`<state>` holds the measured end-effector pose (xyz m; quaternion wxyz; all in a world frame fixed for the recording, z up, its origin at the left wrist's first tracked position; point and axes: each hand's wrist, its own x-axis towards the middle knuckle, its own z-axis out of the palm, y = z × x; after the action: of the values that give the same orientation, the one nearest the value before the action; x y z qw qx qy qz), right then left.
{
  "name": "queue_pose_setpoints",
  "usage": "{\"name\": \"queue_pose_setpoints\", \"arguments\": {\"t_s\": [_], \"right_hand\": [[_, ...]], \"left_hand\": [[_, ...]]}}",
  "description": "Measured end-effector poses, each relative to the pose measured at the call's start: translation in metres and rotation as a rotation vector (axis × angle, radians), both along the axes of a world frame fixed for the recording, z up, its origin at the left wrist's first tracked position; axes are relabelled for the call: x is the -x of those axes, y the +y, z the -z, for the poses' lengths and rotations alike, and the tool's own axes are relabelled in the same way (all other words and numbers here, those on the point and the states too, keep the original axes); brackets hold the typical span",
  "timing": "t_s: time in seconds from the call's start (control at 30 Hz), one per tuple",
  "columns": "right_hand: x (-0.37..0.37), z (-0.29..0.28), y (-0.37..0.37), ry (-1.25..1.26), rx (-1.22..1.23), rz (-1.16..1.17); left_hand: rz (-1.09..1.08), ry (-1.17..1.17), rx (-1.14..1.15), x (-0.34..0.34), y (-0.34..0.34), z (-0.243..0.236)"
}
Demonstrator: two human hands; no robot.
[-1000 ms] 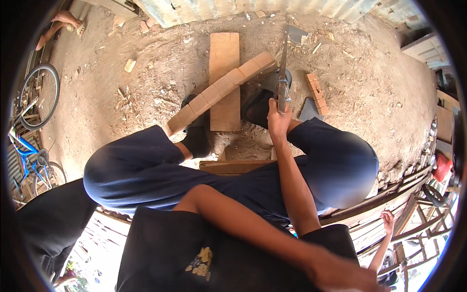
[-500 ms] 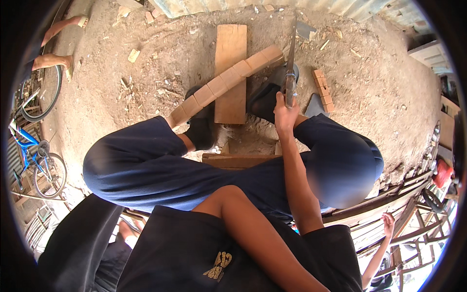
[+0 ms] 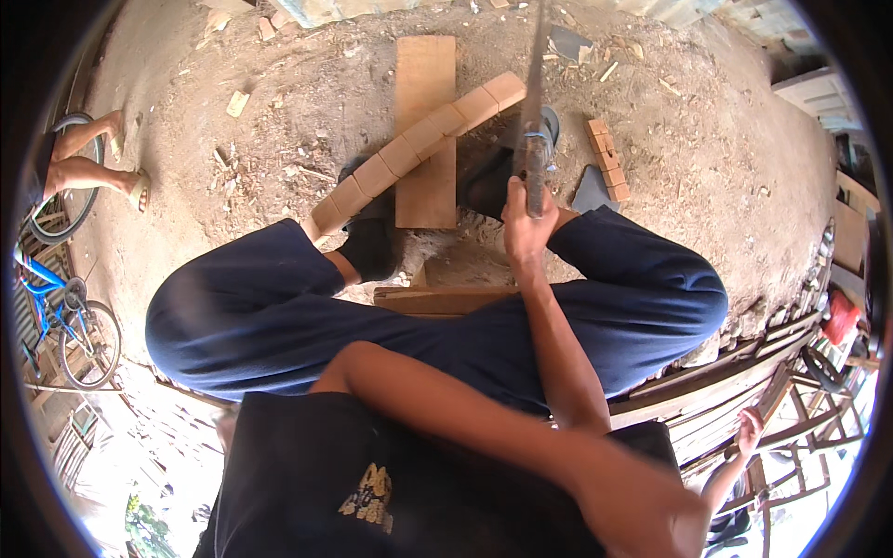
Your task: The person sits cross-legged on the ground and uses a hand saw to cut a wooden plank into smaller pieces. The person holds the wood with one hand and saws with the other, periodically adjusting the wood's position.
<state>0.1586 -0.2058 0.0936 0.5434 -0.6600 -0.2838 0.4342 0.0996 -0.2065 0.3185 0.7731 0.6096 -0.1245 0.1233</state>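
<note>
My right hand [image 3: 528, 223] grips the worn handle of a long, narrow-bladed tool [image 3: 535, 149], which points away from me between my feet. My left arm crosses my lap to the lower right, where my left hand [image 3: 674, 511] is blurred, its fingers not visible. Beyond my knees a row of joined light-brown wooden blocks [image 3: 403, 155] lies diagonally over a flat plank [image 3: 423, 65], its lower end near my left foot. A shorter group of small blocks [image 3: 606, 163] lies right of my right foot, beside a dark flat piece [image 3: 591, 195].
Another person's legs [image 3: 98, 172] are at the left beside a blue bicycle [image 3: 70, 307]. A co-worker's hand [image 3: 749, 428] is at lower right among wooden frames [image 3: 809, 446]. A corrugated sheet [image 3: 335, 11] edges the dirt floor, scattered with wood scraps [image 3: 237, 104].
The other person's legs at the left have moved down the frame and sandals show lower. The view has shifted slightly. My right hand keeps hold of the tool; my left arm stays crossed.
</note>
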Motion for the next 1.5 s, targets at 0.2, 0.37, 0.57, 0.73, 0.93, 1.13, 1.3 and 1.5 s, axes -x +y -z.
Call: {"name": "queue_pose_setpoints", "arguments": {"t_s": [0.2, 0.37, 0.57, 0.73, 0.93, 1.13, 1.3, 1.5], "right_hand": [[0.029, -0.009, -0.034, -0.074, 0.06, -0.071], [0.046, -0.025, -0.043, -0.162, 0.037, -0.237], [0.051, -0.027, -0.046, -0.167, 0.086, -0.226], [0.053, -0.031, -0.05, -0.207, 0.161, -0.276], [0.062, -0.032, -0.052, -0.188, 0.133, -0.214], [0.069, -0.041, -0.053, -0.151, 0.196, -0.202], [0.065, -0.038, -0.056, -0.162, 0.186, -0.207], [0.054, -0.037, -0.059, -0.175, 0.213, -0.276]], "left_hand": [[-0.844, 0.432, 0.138, 0.02, 0.124, 0.069], [-1.491, 1.114, -0.076, 0.126, 0.166, 0.222], [-1.324, 1.379, -0.233, 0.141, 0.151, 0.293], [-1.259, 1.424, -0.276, 0.138, 0.144, 0.313], [-1.144, 1.563, -0.316, 0.142, 0.152, 0.319], [-0.995, 1.599, -0.24, 0.147, 0.155, 0.314], [-0.931, 1.653, -0.214, 0.141, 0.155, 0.303], [-0.934, 1.611, -0.197, 0.151, 0.159, 0.331]]}}
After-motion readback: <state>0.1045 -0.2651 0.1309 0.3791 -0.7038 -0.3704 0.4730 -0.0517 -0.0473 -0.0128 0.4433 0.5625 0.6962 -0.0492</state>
